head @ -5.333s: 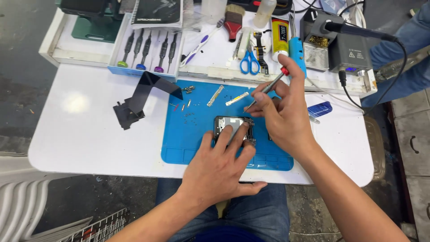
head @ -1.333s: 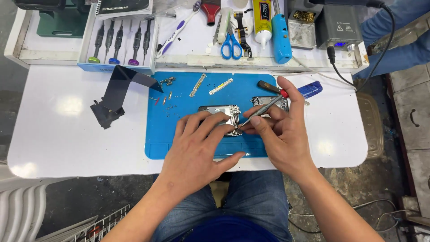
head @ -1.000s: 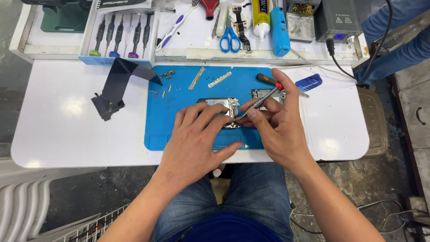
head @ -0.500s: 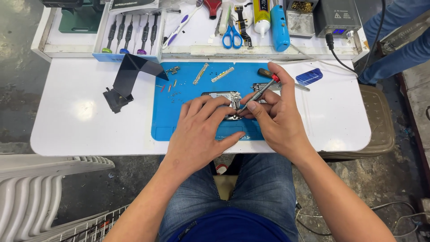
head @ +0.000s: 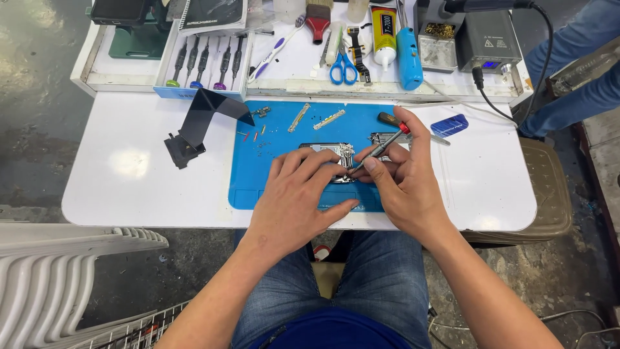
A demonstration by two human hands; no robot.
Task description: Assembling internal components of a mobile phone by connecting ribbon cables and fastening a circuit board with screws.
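Now left hand (head: 294,200) pins opened phone (head: 329,155); right hand (head: 403,178) grips screwdriver (head: 381,147).

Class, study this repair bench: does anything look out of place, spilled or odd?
Tiny screws and small parts lie loose on the blue mat, not in a tray. A bent black strip hangs half off the mat onto the table. The left hand steadies the opened device; the right hand works a screwdriver.
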